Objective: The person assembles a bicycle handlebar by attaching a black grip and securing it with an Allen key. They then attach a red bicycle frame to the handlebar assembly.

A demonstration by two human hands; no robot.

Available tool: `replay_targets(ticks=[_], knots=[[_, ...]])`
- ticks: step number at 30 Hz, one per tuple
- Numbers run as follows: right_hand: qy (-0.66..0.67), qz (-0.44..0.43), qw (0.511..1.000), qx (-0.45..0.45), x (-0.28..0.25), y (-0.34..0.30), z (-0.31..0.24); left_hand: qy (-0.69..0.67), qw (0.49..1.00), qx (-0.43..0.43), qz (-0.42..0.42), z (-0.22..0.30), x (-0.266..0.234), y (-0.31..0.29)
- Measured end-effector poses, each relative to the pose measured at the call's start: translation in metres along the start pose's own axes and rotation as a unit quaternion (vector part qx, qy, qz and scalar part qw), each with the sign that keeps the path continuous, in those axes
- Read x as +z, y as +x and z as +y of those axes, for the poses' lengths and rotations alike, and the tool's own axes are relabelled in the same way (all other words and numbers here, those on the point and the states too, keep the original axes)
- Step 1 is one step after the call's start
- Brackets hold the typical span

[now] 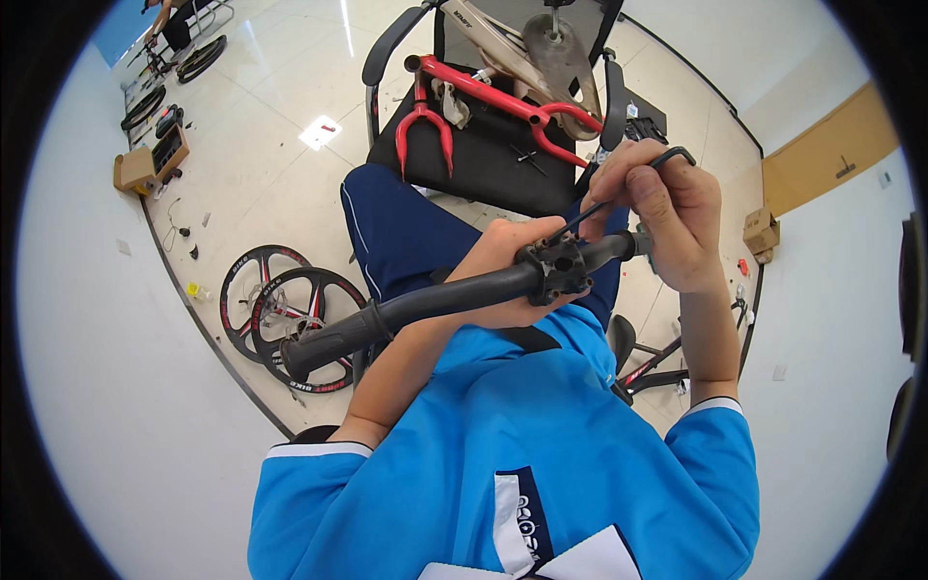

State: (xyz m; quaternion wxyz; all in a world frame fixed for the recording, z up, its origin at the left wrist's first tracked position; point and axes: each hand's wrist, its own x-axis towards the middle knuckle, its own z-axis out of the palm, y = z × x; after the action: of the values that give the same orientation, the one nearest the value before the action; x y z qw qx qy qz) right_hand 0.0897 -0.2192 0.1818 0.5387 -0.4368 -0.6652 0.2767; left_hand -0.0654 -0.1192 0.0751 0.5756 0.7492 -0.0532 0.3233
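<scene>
Across my lap lies a black bicycle handlebar (pixel 454 298), its rubber grip (pixel 333 343) pointing to the lower left. My left hand (pixel 498 256) is closed around the black stem clamp (pixel 559 271) at the bar's middle, fingers partly hidden behind it. Above the clamp, my right hand (pixel 667 208) pinches a black hex key (pixel 684 153). The short bent end of the key sticks out past my fingers, and its long arm slants down to the clamp. Whether its tip sits in a bolt cannot be made out.
Ahead, a black chair (pixel 483 174) carries a red bicycle frame (pixel 474 82) with a fork, and a beige frame (pixel 493 43) leans behind. Two black wheels (pixel 253 290) rest at the left. Cardboard boxes (pixel 133 170) stand by the walls. Another person (pixel 174 24) is far left.
</scene>
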Motion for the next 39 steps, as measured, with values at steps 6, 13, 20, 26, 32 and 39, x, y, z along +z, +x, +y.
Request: replay_targets(ticks=[6, 13, 20, 26, 32, 39], knots=[[-0.077, -0.01, 0.996, -0.051, 0.007, 0.006, -0.005, 0.031, 0.999, -0.015, -0.018, 0.002, -0.003, 0.0], [-0.198, -0.111, 0.969, -0.097, -0.002, 0.014, -0.01, 0.051, 0.998, 0.022, -0.023, -0.004, -0.001, 0.0], [-0.151, -0.026, 0.984, -0.092, 0.004, 0.007, -0.001, 0.037, 0.998, 0.002, -0.045, 0.0, -0.004, 0.001], [-0.111, 0.013, 0.989, -0.098, 0.007, 0.002, 0.008, 0.042, 0.999, -0.002, -0.024, 0.0, -0.003, 0.001], [-0.119, 0.027, 0.985, -0.123, 0.011, 0.001, 0.014, 0.038, 0.999, 0.019, -0.01, -0.004, -0.001, 0.001], [-0.087, 0.059, 0.991, -0.087, 0.027, -0.003, 0.015, 0.027, 0.999, -0.006, -0.021, -0.008, -0.003, 0.0]])
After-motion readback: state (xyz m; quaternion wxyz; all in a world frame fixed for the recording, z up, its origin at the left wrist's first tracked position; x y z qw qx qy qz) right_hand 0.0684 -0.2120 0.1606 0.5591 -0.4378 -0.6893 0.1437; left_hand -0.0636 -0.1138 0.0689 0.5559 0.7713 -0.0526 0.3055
